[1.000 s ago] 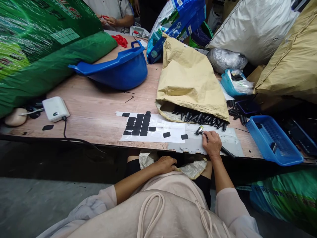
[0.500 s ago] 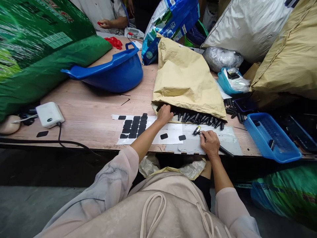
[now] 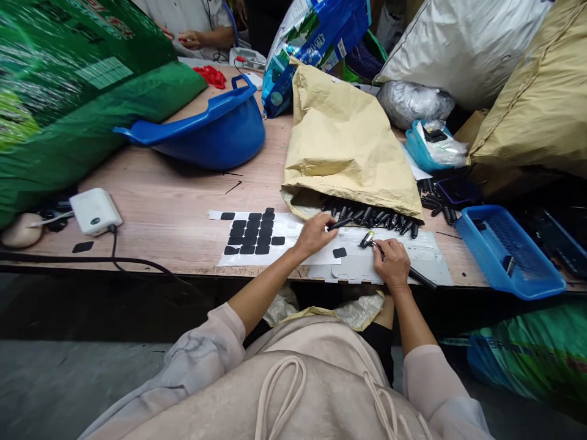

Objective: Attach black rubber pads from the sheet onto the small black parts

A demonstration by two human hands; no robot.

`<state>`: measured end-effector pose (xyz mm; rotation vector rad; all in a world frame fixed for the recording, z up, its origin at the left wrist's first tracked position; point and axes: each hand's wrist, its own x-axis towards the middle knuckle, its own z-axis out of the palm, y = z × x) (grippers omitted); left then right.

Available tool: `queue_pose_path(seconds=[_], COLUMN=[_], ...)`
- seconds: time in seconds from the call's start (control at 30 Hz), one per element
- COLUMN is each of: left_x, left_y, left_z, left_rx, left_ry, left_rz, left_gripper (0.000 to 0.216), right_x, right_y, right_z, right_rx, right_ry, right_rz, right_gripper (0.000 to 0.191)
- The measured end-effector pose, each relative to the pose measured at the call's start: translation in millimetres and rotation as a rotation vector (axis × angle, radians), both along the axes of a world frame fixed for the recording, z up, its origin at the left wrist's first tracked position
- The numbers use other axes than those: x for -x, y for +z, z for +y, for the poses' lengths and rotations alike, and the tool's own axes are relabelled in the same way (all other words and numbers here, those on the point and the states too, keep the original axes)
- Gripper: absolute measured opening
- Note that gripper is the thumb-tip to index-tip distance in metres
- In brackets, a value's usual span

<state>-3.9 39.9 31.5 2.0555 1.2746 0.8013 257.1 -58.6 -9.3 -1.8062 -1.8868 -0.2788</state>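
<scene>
My left hand (image 3: 314, 234) is closed on a thin black stick-like part (image 3: 340, 223), held just above the white backing sheet (image 3: 293, 244). My right hand (image 3: 391, 264) grips a black pen-like tool (image 3: 415, 277) whose tip rests by a small yellow-green piece (image 3: 367, 239). Several more black parts (image 3: 380, 219) spill from the mouth of a tan paper sack (image 3: 343, 146). Black rectangular pads (image 3: 253, 235) lie in rows on the sheet, and one loose pad (image 3: 340, 252) sits between my hands.
A blue basin (image 3: 215, 128) stands at the back, a blue basket (image 3: 509, 250) at the right. A white box with a cable (image 3: 94, 211) sits left, under a green sack (image 3: 68, 91). Another person's hands (image 3: 192, 40) work at the far end.
My left hand rose from my lap to the sack's mouth, took a black part and drew it back over the sheet. My right hand stayed put with its tool.
</scene>
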Motion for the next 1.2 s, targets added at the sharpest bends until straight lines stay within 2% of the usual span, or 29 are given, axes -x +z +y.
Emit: queue_pose_path(seconds=[0.13, 0.3, 0.47, 0.9, 1.2], left_x=[-14.7, -16.3, -11.8, -15.0, -10.9], left_y=[-17.7, -31.1, -32.6, -39.7, -42.9], left_z=[-21.4, -21.8, -19.5, -18.3, -15.7], left_rx=[0.032, 0.027, 0.054, 0.064, 0.073], left_ry=[-0.075, -0.107, -0.122, -0.088, -0.106], left_rz=[0.021, 0.051, 0.007, -0.026, -0.076], left_gripper=[0.012, 0.017, 0.026, 0.014, 0.022], right_x=[-0.4, -0.9, -2.2, -5.9, -7.8], right_y=[-0.3, -1.5, -2.7, -8.6, -10.0], right_z=[0.1, 0.5, 0.0, -0.1, 0.2], right_rx=[-0.028, -0.026, -0.015, -0.032, -0.004], right_ry=[0.007, 0.002, 0.008, 0.009, -0.005], right_rz=[-0.012, -0.001, 0.027, 0.024, 0.014], right_gripper=[0.02, 0.02, 0.022, 0.025, 0.027])
